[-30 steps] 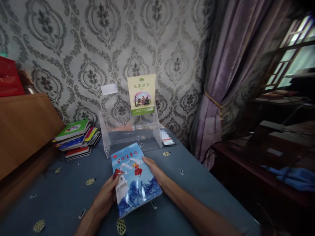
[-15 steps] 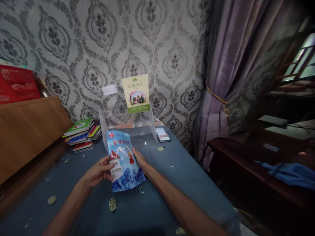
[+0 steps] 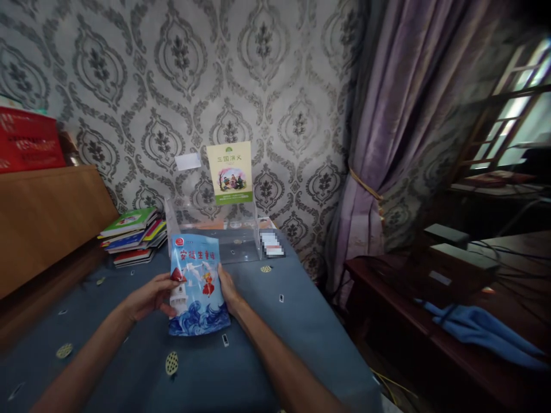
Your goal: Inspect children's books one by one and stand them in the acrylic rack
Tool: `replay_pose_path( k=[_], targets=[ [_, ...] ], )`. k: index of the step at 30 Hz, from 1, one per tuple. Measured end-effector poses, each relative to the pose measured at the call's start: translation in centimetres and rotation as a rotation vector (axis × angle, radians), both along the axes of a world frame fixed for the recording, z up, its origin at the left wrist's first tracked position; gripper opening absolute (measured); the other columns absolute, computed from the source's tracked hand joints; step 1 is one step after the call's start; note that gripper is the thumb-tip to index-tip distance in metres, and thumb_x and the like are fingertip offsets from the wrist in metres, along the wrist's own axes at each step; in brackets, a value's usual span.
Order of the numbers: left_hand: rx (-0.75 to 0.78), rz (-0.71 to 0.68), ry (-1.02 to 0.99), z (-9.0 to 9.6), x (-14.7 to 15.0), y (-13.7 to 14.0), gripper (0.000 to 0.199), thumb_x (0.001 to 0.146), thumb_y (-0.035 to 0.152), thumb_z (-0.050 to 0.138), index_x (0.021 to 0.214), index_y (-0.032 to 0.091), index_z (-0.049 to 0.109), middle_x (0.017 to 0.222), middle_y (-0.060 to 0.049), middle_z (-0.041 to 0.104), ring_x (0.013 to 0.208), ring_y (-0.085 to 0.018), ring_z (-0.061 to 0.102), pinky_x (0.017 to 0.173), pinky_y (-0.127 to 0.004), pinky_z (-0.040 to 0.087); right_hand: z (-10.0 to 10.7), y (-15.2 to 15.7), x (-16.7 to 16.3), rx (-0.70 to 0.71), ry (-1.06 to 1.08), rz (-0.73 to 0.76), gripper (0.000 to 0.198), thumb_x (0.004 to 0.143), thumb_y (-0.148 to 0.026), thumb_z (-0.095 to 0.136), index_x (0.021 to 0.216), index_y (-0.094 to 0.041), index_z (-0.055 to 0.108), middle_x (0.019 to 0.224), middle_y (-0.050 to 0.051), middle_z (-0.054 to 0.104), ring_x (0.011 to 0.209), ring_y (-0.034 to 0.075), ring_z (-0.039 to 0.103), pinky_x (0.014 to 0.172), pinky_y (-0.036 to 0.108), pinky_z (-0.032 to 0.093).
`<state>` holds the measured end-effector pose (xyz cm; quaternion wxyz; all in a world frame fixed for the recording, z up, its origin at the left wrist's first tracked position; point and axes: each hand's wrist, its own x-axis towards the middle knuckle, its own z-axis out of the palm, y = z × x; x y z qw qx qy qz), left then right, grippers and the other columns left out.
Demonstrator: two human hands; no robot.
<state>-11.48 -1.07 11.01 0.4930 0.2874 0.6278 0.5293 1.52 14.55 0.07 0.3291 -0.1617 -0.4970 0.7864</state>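
A light blue book (image 3: 198, 292) with red Chinese lettering and painted waves on its cover is held up between my two hands, its front towards me. My left hand (image 3: 157, 295) grips its left edge, with the thumb on the cover. At the right edge my right hand (image 3: 228, 287) clasps the book; most of its fingers are hidden behind. Just beyond stands a clear plastic holder (image 3: 245, 245), partly covered by the book. Above the holder's back a yellow-green book cover (image 3: 231, 173) shows upright, beside a small white label (image 3: 188, 161).
A stack of books (image 3: 133, 232) lies on the blue cloth-covered table (image 3: 253, 361), left of the holder. Right of the holder is a blurred-out item (image 3: 272, 244). A wooden cabinet (image 3: 47, 221) bears a red box (image 3: 28, 140). Beyond the table's right edge is a dark red desk (image 3: 387, 298).
The view has turned slightly right, so everything sits further left. The blue book has been turned a little more upright and squarer to me, still in both hands.
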Motion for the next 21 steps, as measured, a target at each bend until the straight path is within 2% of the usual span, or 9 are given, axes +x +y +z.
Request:
replay_pose_path(
  k=[3,6,8,11,13,15,17,21],
  targets=[
    [-0.011,-0.024,0.062,0.3,-0.1,1.3,0.055,0.055,0.041,0.094,0.094,0.014,0.065,0.077,-0.003,0.068,0.067,-0.021,0.07,0.045,-0.026,0.057,0.5,0.4,1.2,0.004,0.024,0.013,0.072,0.072,-0.078,0.065,0.114,-0.02,0.069,0.109,0.008,0.077,0.105,0.029,0.072,0.099,0.045,0.054],
    [0.002,-0.109,0.157,0.8,0.1,2.7,0.057,0.057,0.048,0.092,0.093,0.014,0.065,0.076,-0.003,0.067,0.065,-0.019,0.069,0.046,-0.025,0.056,1.6,1.5,3.3,0.063,-0.006,0.114,0.075,0.071,-0.074,0.071,0.122,-0.02,0.065,0.118,0.009,0.074,0.11,0.028,0.07,0.1,0.044,0.054],
    [-0.003,-0.151,0.24,1.2,0.4,3.5,0.064,0.054,0.058,0.091,0.09,0.014,0.064,0.075,-0.002,0.067,0.064,-0.019,0.068,0.047,-0.025,0.056,2.8,2.7,5.0,0.16,-0.103,0.195,0.077,0.068,-0.067,0.079,0.128,-0.022,0.062,0.126,0.008,0.071,0.114,0.027,0.067,0.1,0.043,0.053],
    [-0.011,-0.205,0.344,2.1,0.7,4.9,0.072,0.049,0.069,0.086,0.088,0.014,0.064,0.076,-0.002,0.067,0.066,-0.019,0.068,0.048,-0.026,0.056,5.3,5.0,7.3,0.376,-0.301,0.391,0.082,0.065,-0.055,0.087,0.135,-0.023,0.058,0.129,0.009,0.068,0.118,0.027,0.064,0.101,0.041,0.053],
    [0.013,-0.242,0.398,3.2,0.7,6.0,0.073,0.048,0.072,0.085,0.089,0.014,0.065,0.078,-0.003,0.068,0.067,-0.02,0.068,0.048,-0.027,0.056,7.5,6.7,8.2,0.489,-0.317,0.419,0.088,0.061,-0.051,0.09,0.137,-0.021,0.056,0.125,0.009,0.069,0.113,0.027,0.064,0.095,0.039,0.055],
    [0.068,-0.249,0.446,4.8,0.5,7.5,0.07,0.05,0.069,0.085,0.089,0.014,0.065,0.079,-0.005,0.069,0.068,-0.02,0.067,0.049,-0.027,0.056,10.2,8.4,8.7,0.579,-0.43,0.388,0.084,0.066,-0.049,0.087,0.138,-0.02,0.054,0.12,0.011,0.069,0.099,0.026,0.067,0.076,0.036,0.059],
    [0.164,-0.203,0.486,7.0,0.1,9.5,0.062,0.054,0.064,0.086,0.086,0.016,0.065,0.077,-0.004,0.067,0.067,-0.02,0.066,0.048,-0.028,0.056,13.3,10.0,8.8,0.639,-0.429,0.302,0.077,0.07,-0.047,0.084,0.135,-0.02,0.054,0.117,0.012,0.069,0.089,0.024,0.067,0.059,0.03,0.056],
    [0.396,-0.08,0.52,12.2,-1.3,14.4,0.041,0.069,0.05,0.082,0.082,0.016,0.063,0.072,-0.002,0.063,0.06,-0.017,0.062,0.043,-0.025,0.051,20.6,13.2,8.0,0.809,-0.274,0.006,0.067,0.076,-0.04,0.08,0.133,-0.022,0.05,0.109,0.01,0.07,0.082,0.023,0.068,0.054,0.029,0.055]
  ],
)
